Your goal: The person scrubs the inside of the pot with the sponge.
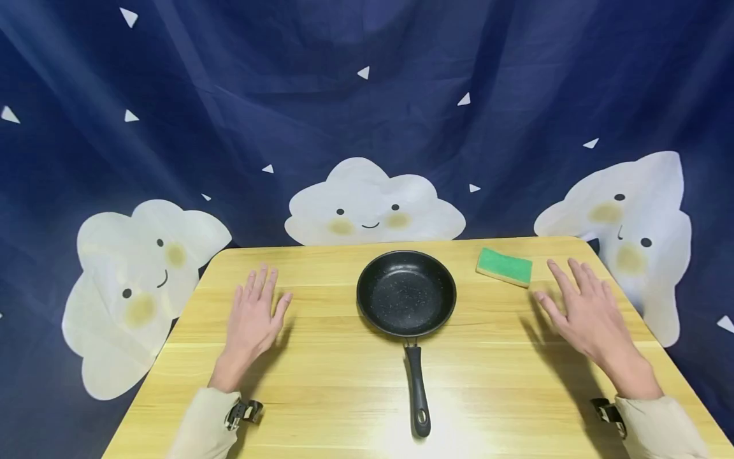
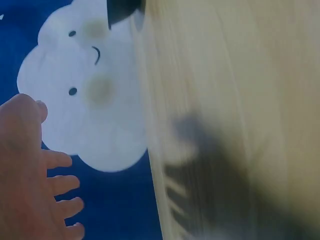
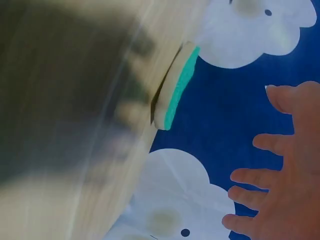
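Frying pan [image 1: 406, 293] and green-topped sponge [image 1: 504, 266], on wooden table [image 1: 321, 395].
Pan: black, handle toward the person, well apart from the left hand [image 1: 252, 319], its fingers extended and spread. Sponge: flat, between pan and right hand [image 1: 587, 315], just beside that hand's straight, spread fingertips, not touching them.

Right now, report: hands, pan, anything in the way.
Left hand and right hand hover, holding nothing. Frying pan on table between them, unheld. Green-topped sponge lies between pan and right hand.
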